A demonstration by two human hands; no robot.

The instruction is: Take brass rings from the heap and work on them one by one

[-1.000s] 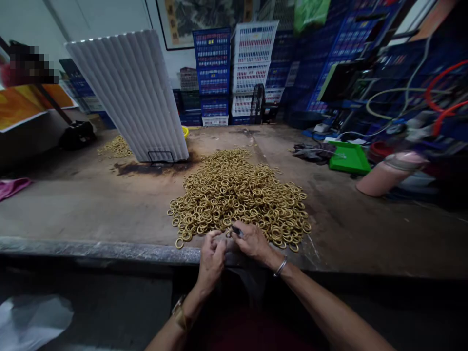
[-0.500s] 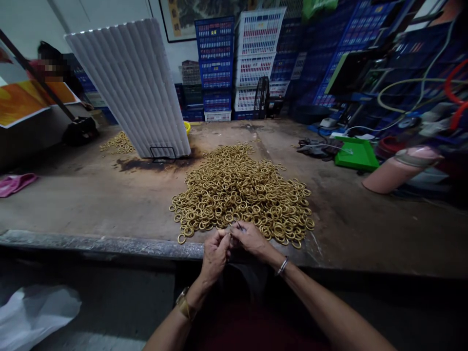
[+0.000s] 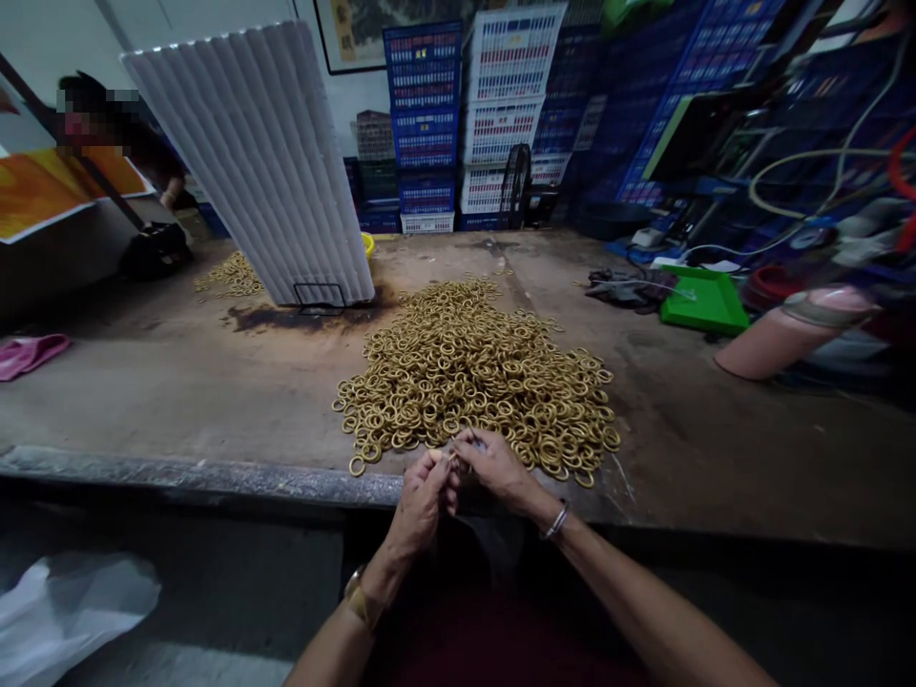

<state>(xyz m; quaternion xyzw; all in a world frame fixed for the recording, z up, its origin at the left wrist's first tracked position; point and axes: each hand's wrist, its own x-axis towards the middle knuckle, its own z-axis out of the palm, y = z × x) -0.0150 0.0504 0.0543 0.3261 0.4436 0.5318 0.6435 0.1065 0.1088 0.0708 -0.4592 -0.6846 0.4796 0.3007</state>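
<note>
A wide pile of gold-coloured rings (image 3: 472, 363) lies on the worktable, just beyond my hands. At the table's front edge, my left hand (image 3: 424, 491) is closed in a pinch on a small gold-coloured ring (image 3: 452, 457), mostly covered by the fingers. Close against it on the right, my right hand (image 3: 493, 465) is also closed, its fingertips meeting those of the left. A thin dark tool (image 3: 472, 434) pokes out between the right fingers; its exact kind is too small to tell.
A ribbed white panel (image 3: 250, 162) stands in a wire holder at the left, with more rings behind. Rightward are a green tray (image 3: 701, 298) and a pink cylinder (image 3: 791, 334). Stacked crates (image 3: 422, 124) line the back. A person (image 3: 121, 134) is at the far left.
My fingertips have shifted slightly around the small ring, both hands staying together at the table edge. The person at the far left has moved an arm. The camera view has shifted a little.
</note>
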